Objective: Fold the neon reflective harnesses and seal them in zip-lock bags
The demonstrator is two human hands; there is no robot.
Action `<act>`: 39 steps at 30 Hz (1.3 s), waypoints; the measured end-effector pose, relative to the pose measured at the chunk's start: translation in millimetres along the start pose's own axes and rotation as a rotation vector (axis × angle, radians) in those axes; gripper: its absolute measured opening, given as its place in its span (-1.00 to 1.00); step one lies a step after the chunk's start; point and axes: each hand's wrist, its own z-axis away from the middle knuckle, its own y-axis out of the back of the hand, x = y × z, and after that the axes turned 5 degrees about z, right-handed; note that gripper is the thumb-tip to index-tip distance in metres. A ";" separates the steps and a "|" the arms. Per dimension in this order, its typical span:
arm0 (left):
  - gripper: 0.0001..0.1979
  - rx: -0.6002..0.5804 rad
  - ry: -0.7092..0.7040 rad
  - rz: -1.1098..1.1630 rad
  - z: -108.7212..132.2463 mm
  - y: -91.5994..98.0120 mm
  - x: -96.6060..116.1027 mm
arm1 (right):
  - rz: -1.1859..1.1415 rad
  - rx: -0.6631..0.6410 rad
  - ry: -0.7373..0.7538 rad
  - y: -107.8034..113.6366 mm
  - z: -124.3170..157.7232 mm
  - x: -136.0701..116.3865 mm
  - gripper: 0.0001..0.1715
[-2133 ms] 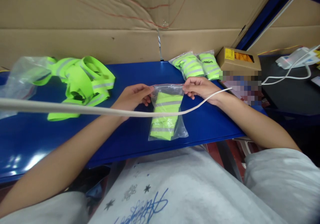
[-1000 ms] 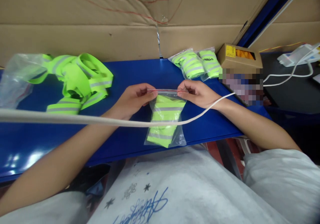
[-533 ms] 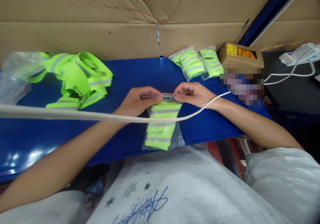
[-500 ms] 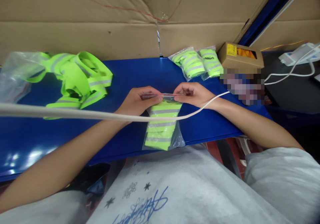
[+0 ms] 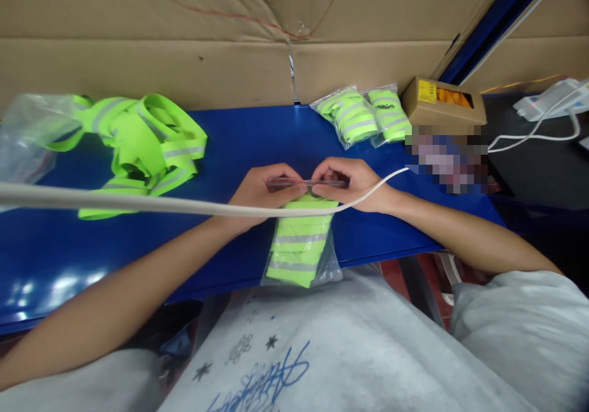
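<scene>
A clear plastic bag with a folded neon-yellow strap with grey stripes inside lies at the front edge of the blue table. My left hand pinches the bag's top edge, which has a red line. On the same edge, my right hand pinches close beside it, the two thumbs nearly touching. Loose neon straps are heaped to the left, near another clear bag. Two filled bags lie at the back right.
A white cable crosses in front of my forearms and the bag. At the back right stands a cardboard box with orange contents, beside a blurred-out patch. A cardboard wall rises behind the table.
Both hands have moved slightly towards me, lowering the bag's top edge. My thumbs have come closer together, and the bag's lower end has shifted a little nearer to my body.
</scene>
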 end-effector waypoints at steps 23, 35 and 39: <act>-0.73 -0.032 -0.189 -0.126 -1.9 11.4 -0.6 | 0.020 -0.034 -0.011 6.1 -5.3 6.0 -0.63; -0.63 -0.063 -0.164 -0.206 1.4 5.9 5.8 | 0.010 0.008 0.096 1.9 -3.7 3.1 -0.69; -0.63 -0.078 -0.180 -0.195 0.8 2.2 1.9 | 0.086 -0.010 0.086 -0.5 -2.6 3.3 -0.72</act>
